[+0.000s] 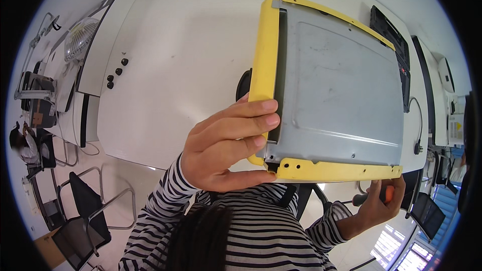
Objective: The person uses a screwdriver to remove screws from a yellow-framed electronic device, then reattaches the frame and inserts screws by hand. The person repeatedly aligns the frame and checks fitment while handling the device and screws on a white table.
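A boxy appliance housing [341, 85] with a flat grey metal panel and yellow edges stands tilted over the white table. My left hand [221, 145] is closed round its yellow left edge, fingers over the front of the rim and thumb low by the corner. Below the lower right corner, my right hand [379, 203] is closed round a screwdriver [359, 199] with an orange and black handle. The screwdriver's tip cannot be made out. Part of a black round thing [244, 84] shows from behind the housing's left side.
Several small black knobs [118, 71] lie on the white table [165, 85] at the left. An open black case [384, 27] sits at the far right, with a power plug [418, 147] and cord nearer. Chairs [85, 195], a fan [81, 37] and a person [25, 145] are farther left.
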`<state>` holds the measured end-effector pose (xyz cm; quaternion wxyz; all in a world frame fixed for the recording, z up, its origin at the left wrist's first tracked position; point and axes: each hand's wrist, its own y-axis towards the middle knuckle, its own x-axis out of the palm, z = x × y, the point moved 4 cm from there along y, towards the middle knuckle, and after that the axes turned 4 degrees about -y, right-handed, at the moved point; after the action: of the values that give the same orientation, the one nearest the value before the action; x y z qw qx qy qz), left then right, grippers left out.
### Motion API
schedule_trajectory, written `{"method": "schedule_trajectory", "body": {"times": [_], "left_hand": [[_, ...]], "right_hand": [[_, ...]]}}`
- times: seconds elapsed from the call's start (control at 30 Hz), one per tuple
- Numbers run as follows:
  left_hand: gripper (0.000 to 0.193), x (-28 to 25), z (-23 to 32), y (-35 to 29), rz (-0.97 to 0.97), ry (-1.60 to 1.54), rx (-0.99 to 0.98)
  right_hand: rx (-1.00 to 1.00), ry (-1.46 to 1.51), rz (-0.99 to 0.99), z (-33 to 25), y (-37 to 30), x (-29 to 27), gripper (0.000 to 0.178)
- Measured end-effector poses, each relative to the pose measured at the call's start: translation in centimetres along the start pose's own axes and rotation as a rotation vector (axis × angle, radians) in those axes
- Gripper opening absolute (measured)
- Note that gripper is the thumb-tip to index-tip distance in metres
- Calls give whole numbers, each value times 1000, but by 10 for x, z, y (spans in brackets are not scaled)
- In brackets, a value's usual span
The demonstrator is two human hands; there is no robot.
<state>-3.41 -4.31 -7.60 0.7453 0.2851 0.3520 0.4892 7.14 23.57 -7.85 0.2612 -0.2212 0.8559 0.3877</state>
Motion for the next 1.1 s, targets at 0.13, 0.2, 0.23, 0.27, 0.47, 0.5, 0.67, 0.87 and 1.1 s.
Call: {"method": "schedule_trajectory", "body": {"times": [0.13,0.2,0.23,0.27,0.47,0.5,0.67,0.87,1.1], "left_hand": [[42,1,0,1,23,4,-2],[41,1,1,0,38,-8,-4],[40,3,1,0,47,-14,-6],[40,3,1,-1,57,-21,-7],[41,3,-1,-3,66,-64,2],[41,3,-2,-3,66,-65,2],[44,5,-4,-5,104,-89,22],[42,5,-4,-3,99,-50,17],[38,4,-2,-3,120,-37,2]], "right_hand": [[-1,-11,0,-3,1,0,39],[-3,-5,-8,-5,1,0,39],[-2,3,-8,-6,1,0,39],[0,11,-8,-7,1,1,39],[-1,36,-11,-8,2,2,39],[-3,44,-9,-7,2,1,39],[-24,68,-31,-7,3,2,40],[-32,12,6,-10,3,2,35],[-74,12,12,-12,3,3,34]]}}
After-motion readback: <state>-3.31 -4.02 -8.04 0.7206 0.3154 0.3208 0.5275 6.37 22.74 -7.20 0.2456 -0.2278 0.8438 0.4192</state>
